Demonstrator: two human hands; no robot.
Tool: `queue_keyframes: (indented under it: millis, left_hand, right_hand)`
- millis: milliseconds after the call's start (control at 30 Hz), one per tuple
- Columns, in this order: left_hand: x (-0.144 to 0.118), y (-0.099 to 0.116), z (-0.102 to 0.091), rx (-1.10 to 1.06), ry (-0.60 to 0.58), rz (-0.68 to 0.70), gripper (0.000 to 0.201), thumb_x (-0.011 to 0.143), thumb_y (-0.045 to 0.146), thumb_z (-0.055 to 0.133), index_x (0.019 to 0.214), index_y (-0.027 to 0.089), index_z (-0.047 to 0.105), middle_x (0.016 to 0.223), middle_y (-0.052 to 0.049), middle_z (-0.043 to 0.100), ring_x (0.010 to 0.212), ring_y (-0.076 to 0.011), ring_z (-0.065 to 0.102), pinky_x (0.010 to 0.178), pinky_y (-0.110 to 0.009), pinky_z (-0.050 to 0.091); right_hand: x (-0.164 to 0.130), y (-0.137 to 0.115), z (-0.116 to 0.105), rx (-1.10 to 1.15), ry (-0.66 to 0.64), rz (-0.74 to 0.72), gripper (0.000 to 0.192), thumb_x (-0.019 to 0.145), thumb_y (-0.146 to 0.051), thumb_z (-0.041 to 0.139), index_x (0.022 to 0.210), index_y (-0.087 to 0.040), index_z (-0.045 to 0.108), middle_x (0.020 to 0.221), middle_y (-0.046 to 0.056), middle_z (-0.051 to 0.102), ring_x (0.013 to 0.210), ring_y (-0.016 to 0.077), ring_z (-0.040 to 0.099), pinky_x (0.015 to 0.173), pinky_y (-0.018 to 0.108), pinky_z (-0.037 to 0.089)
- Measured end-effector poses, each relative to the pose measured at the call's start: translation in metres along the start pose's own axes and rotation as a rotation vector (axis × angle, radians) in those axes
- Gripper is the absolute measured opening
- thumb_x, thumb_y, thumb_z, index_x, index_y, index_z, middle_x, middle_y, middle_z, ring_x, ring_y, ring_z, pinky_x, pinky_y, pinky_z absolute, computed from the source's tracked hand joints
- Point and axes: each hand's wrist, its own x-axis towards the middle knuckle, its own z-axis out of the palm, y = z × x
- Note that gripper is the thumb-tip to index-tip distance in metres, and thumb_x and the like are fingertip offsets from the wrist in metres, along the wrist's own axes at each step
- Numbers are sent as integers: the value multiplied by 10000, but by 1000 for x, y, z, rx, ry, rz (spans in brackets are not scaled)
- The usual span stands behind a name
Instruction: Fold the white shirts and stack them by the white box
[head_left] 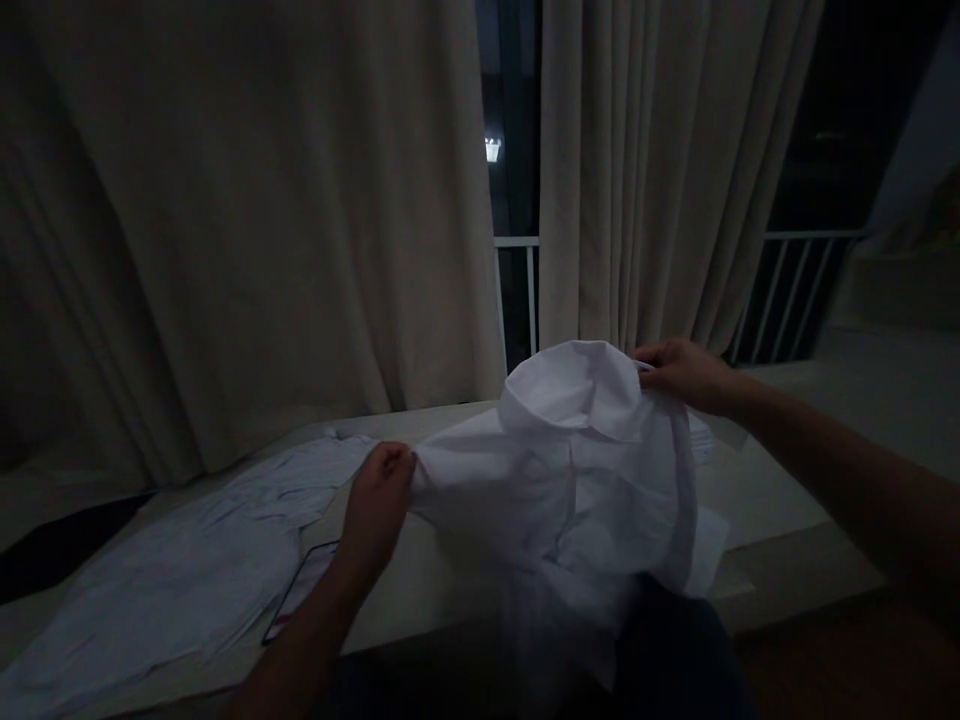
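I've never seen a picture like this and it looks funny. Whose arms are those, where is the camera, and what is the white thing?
The camera sits on a person's head and looks down, so you see that person's own two arms. The left hand and the right hand each pinch a white shirt, holding it up by its collar end. Below is a pale ledge beside curtains. Another light garment lies flat on it, partly covering a phone-like thing.
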Motion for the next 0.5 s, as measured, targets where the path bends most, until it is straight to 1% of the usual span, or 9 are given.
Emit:
queue_keyframes:
  millis: [67,133,200,300,367,433,467,500]
  left_hand:
    - [19,17,-19,200,-86,125,373,748,550,599,920,220,622,833,-18,649,759,-185,596,642,-279,456]
    - [33,34,-34,406,-166,247,490,659,574,690,1014,240,643,931,-27,678,813,-210,619,680,-299,469]
    - [43,53,-45,551,-177,363,525,616,577,727,1020,246,670,964,-35,693,849,-229,630,729,-318,477]
    - [52,85,-58,561,-101,472,429,708,566,659,982,239,703,950,-32,708,861,-218,636,792,-324,482]
    - [53,109,-66,517,-35,501,413,761,546,618,1034,249,704,971,-12,709,867,-194,633,819,-313,483]
    - [50,128,-72,481,37,515,437,770,555,609,1078,257,698,999,8,706,888,-180,627,844,-306,480]
    - [48,134,-74,473,53,508,453,765,564,610,1088,257,697,1008,13,705,897,-179,625,854,-306,478]
    - [47,137,-76,473,58,485,464,755,573,615,1082,255,701,1006,15,706,897,-181,625,858,-309,477]
  right_hand:
    - [-3,5,-6,26,-35,5,226,668,-342,752,868,-237,765,798,24,740,701,200,677,612,284,545]
    - [-4,4,-13,40,-42,0,220,673,-345,752,869,-246,764,824,24,742,736,201,683,659,296,555]
    - [-4,-3,-20,36,-19,-20,237,677,-372,760,876,-245,763,826,25,741,752,208,684,679,307,557]
    - [-1,-22,-33,17,99,-78,297,685,-449,765,892,-237,757,814,29,739,745,214,675,661,312,551]
    - [-1,-36,-39,6,217,-143,319,716,-497,742,896,-235,752,834,35,739,758,211,667,662,305,544]
    - [-3,-44,-39,14,308,-230,335,771,-529,689,929,-239,742,888,36,739,791,205,664,675,297,539]
    - [-6,-44,-36,22,319,-259,346,795,-540,662,955,-242,735,912,34,736,803,203,663,676,295,537]
    - [-9,-42,-31,19,297,-265,358,806,-548,646,970,-241,728,918,32,734,803,203,663,665,292,534]
